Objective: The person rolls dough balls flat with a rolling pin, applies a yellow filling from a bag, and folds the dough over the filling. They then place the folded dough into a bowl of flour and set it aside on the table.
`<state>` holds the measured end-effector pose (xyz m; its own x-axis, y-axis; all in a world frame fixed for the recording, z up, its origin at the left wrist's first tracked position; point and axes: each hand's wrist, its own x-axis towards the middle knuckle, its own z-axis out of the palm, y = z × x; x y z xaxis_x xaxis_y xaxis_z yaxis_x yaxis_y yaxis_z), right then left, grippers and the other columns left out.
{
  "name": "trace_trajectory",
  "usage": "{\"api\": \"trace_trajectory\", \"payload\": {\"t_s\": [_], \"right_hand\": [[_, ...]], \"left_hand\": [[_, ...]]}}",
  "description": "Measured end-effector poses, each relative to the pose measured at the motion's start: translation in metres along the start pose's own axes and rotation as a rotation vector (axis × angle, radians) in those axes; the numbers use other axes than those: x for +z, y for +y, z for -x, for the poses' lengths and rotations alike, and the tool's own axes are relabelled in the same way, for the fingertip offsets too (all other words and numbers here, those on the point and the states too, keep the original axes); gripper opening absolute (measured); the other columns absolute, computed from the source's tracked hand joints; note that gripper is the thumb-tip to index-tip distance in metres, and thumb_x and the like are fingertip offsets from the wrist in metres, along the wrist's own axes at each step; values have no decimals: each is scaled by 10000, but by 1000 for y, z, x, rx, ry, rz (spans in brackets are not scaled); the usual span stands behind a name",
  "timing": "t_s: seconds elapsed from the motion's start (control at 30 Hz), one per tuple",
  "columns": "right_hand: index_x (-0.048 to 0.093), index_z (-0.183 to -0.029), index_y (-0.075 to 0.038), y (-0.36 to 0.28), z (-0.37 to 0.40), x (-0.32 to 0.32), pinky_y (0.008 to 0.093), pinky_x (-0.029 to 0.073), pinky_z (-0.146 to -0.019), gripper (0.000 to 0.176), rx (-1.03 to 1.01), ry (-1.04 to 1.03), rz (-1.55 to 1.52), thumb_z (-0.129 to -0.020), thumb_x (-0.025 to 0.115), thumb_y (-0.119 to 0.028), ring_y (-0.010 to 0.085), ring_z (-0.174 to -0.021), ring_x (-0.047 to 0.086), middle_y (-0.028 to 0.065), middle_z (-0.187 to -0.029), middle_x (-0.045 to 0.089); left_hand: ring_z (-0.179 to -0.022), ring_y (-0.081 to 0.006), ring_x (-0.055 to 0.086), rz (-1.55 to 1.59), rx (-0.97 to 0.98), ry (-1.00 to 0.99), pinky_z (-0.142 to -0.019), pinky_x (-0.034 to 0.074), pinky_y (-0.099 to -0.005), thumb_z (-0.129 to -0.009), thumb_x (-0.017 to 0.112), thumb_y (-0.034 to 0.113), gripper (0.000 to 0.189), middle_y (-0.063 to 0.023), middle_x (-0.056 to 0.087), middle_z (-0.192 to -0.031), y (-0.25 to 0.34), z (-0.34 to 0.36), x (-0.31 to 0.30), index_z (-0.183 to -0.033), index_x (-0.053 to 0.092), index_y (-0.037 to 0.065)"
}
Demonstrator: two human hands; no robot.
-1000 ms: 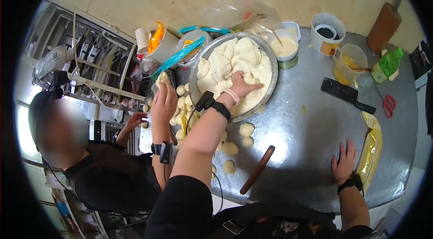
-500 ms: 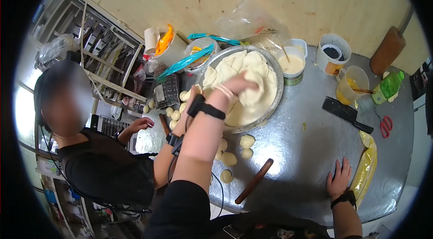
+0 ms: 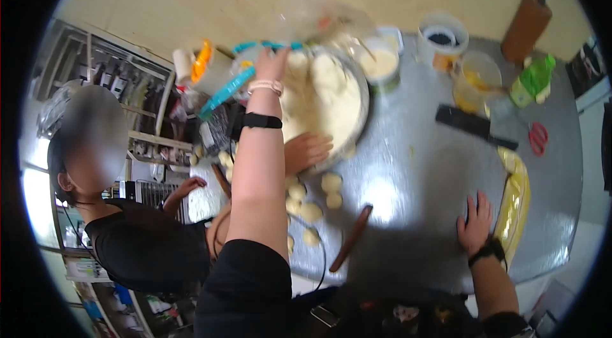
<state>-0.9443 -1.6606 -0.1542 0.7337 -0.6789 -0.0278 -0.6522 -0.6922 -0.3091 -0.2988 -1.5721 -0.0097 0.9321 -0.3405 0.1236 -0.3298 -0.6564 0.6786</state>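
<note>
My left hand (image 3: 271,65) is stretched forward at the far left side of a metal basin (image 3: 362,118), beside the teal-edged bag. Its fingers look apart, though blurred, and I see nothing held. Pale dough (image 3: 335,105) fills the basin, with a raised lump at the back. A co-worker's hand (image 3: 308,152) lies over the basin's near edge, partly behind my forearm. My right hand (image 3: 475,223) rests flat on the metal table (image 3: 421,204) with fingers spread, just left of a yellow packet (image 3: 515,198).
Dough balls (image 3: 310,212) and a wooden rolling pin (image 3: 351,239) lie in front of the basin. On the right are a cleaver (image 3: 463,122), red-handled scissors (image 3: 539,139), a green bottle (image 3: 533,81), a jug (image 3: 477,80) and tubs (image 3: 380,64). A co-worker (image 3: 150,242) stands at left.
My left hand has left the dough and moved to the basin's far left side. The co-worker's hand now shows at the near edge. The whole view has shifted; my right hand stays flat.
</note>
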Motion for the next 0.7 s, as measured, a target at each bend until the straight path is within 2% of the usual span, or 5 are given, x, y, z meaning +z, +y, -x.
{"api": "trace_trajectory", "payload": {"t_s": [0.17,0.2,0.27,0.47,0.7], "right_hand": [[479,-1354,-77,1,2,8,558,218,-1130,564,-7,68,26,-822,625,-192,363,-1396,312,165,-1490,364],[485,-1345,-79,0,0,8,556,220,-1129,554,-8,94,27,-819,622,-185,357,-1393,317,159,-1481,378],[504,-1312,-82,-10,0,10,553,227,-1127,534,55,79,-25,-799,628,-164,357,-1378,335,153,-1440,414],[532,-1235,-14,-133,-57,13,484,372,-1021,531,-368,118,-475,-732,679,-105,368,-1180,485,184,-1234,542],[409,-1325,67,-283,-185,77,398,372,-1090,722,-143,-137,-453,-722,745,-144,393,-1266,438,259,-1356,427]], "left_hand": [[-761,-203,590,415,125,-478,-734,479,-310,-907,630,196,180,-83,625,-788,120,280,-23,-977,635,29],[-823,-113,559,271,399,-695,-755,461,-247,-895,665,149,163,-20,585,-901,87,307,-7,-1033,634,69],[-853,-201,590,144,183,-679,-764,475,-314,-843,701,159,186,-101,597,-955,47,376,7,-971,611,59],[-1096,-428,470,-341,181,103,-974,377,-490,-772,718,250,454,-218,521,-1160,-77,383,42,-1128,557,19],[-955,-412,558,-407,-2,-138,-859,463,-489,-757,666,199,274,-214,605,-1020,-93,333,68,-985,638,51]]}}
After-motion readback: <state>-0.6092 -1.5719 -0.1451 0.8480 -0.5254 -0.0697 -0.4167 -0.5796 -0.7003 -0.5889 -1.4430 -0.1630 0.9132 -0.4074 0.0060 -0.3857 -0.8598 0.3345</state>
